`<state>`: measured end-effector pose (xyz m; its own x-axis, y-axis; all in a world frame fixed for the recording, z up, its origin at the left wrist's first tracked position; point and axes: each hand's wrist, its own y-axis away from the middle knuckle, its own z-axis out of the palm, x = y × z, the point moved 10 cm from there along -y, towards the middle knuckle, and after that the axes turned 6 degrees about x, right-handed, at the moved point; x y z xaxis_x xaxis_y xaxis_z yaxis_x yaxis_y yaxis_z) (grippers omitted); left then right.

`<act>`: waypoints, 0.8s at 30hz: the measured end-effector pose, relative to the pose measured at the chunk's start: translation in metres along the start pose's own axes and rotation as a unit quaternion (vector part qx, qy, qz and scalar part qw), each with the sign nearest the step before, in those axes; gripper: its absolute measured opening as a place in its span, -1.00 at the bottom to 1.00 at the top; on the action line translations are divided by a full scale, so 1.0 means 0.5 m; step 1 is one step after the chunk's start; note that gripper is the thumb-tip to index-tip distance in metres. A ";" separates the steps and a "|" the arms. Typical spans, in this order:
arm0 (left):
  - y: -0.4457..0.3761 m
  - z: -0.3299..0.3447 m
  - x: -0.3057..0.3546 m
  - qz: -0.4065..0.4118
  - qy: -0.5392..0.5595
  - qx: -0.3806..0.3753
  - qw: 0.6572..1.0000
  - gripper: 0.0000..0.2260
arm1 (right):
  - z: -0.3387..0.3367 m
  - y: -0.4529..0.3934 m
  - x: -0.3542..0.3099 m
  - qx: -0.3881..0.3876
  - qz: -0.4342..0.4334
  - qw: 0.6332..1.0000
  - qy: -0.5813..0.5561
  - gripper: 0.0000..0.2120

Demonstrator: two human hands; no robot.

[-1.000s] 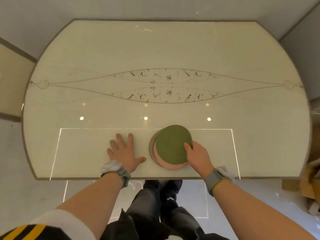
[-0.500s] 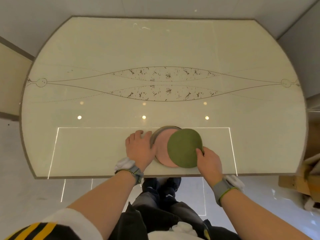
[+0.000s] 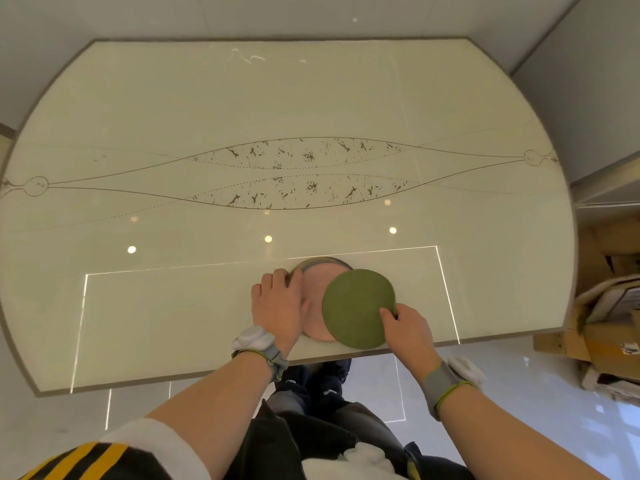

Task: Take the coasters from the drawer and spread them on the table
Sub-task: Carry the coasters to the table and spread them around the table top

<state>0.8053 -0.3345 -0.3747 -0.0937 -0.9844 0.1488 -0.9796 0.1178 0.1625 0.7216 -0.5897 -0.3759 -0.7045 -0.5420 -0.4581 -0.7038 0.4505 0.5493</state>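
Observation:
A stack of round coasters lies near the front edge of the cream table (image 3: 242, 98). The green coaster (image 3: 356, 306) is on top, slid off to the right, and my right hand (image 3: 408, 332) pinches its lower right rim. Under it shows a pink coaster (image 3: 317, 289), with a grey coaster (image 3: 318, 260) peeking out at the far side. My left hand (image 3: 278, 306) rests on the stack's left edge, fingers curled over the rim. The drawer is not in view.
The table's front edge runs just below the coasters, with my legs and the glossy floor beneath it. Cardboard boxes and papers (image 3: 609, 306) stand at the right, past the table's end. A grey wall (image 3: 588, 64) borders the far right.
My left hand moved from flat on the table to the stack's left edge. My right hand slid the green coaster to the right, which uncovered the pink one.

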 end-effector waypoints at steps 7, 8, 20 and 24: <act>-0.016 -0.013 0.006 -0.042 0.126 0.009 0.991 -0.68 | 0.000 0.003 -0.011 -0.012 0.023 1.000 -0.006 -0.76; -0.019 -0.013 0.001 -0.057 0.184 0.006 0.981 -0.70 | 0.000 0.004 -0.013 -0.011 0.028 0.999 -0.009 -0.78; -0.032 -0.012 -0.004 -0.027 0.200 -0.082 0.976 -0.65 | -0.035 -0.036 -0.015 -0.006 0.043 0.996 -0.075 -0.76; -0.036 0.003 0.001 -0.066 0.162 -0.079 0.981 -0.70 | -0.041 -0.092 -0.022 -0.047 0.016 0.997 -0.057 -0.73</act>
<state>0.8225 -0.3376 -0.3791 0.1183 -0.9026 0.4139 -0.9371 0.0364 0.3470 0.7638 -0.6192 -0.3818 -0.7358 -0.4413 -0.5137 -0.6732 0.3942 0.6257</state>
